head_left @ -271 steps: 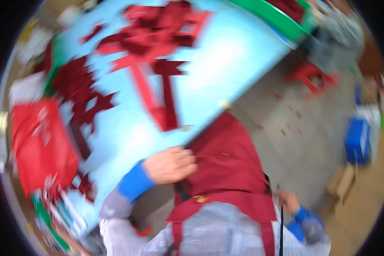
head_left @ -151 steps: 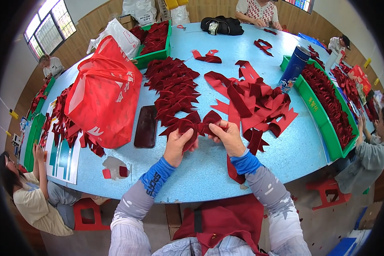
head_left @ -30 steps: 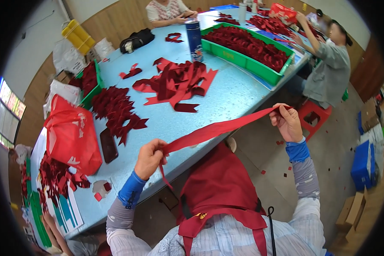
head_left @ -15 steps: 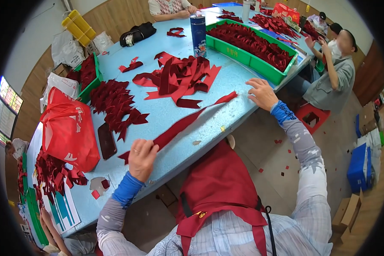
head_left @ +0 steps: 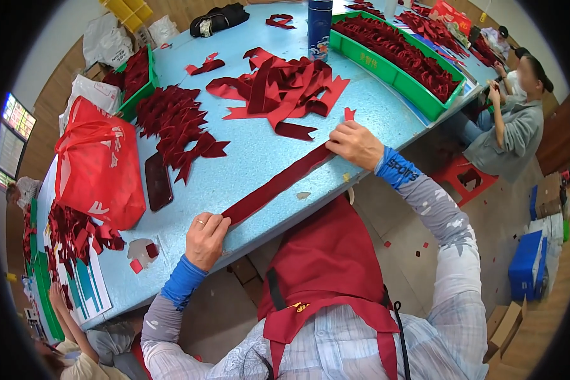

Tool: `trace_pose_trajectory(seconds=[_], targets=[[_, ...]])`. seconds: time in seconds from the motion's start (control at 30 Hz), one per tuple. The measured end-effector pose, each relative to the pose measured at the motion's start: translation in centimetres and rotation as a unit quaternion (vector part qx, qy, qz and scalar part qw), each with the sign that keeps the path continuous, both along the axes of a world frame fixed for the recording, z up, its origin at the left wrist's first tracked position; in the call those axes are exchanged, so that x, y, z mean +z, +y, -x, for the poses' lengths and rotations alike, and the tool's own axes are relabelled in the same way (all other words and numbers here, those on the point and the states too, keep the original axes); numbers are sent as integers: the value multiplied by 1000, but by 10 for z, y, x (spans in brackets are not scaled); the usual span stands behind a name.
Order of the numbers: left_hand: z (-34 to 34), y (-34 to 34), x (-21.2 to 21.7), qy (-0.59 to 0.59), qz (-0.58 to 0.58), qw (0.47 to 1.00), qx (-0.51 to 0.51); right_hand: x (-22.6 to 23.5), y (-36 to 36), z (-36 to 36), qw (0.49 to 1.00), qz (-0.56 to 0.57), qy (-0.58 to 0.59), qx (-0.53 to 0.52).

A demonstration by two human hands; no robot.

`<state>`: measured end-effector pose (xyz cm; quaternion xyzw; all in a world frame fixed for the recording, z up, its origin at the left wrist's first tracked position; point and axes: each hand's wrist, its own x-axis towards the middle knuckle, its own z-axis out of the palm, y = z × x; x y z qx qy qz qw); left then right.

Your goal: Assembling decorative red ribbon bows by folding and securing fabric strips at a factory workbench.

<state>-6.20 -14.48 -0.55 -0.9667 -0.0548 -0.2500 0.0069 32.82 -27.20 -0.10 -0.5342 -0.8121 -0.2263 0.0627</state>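
A dark red ribbon strip [head_left: 278, 182] stretches between my two hands along the front edge of the blue table [head_left: 247, 166]. My left hand [head_left: 207, 239] pinches its near left end. With my right hand [head_left: 356, 145] I grip it close to the other end, and a short notched tip sticks out past the fingers. Beyond the strip lies a loose heap of red ribbon strips [head_left: 284, 92]. To its left is a pile of folded red ribbon bows [head_left: 174, 123].
A red plastic bag [head_left: 101, 166] and a dark phone [head_left: 158, 182] lie at the left. A blue tumbler [head_left: 319, 30] stands beside a green tray [head_left: 386, 76] full of bows. One person [head_left: 510, 120] sits at the right, and another person's arms [head_left: 69, 316] show at lower left.
My right hand has come down onto the ribbon's far end and closed on it. The strip is now straighter between both hands. The whole view has shifted slightly.
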Motion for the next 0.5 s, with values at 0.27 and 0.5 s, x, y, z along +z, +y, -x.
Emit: trace_pose_trajectory(seconds=[0.27, 0.5], targets=[[4, -6, 12, 118, -24, 993, 17, -2, -35, -31, 995, -12, -50, -88], [-17, -28, 24, 66, 129, 989, 28, 18, -63, -11, 972, -48, 72, -219]])
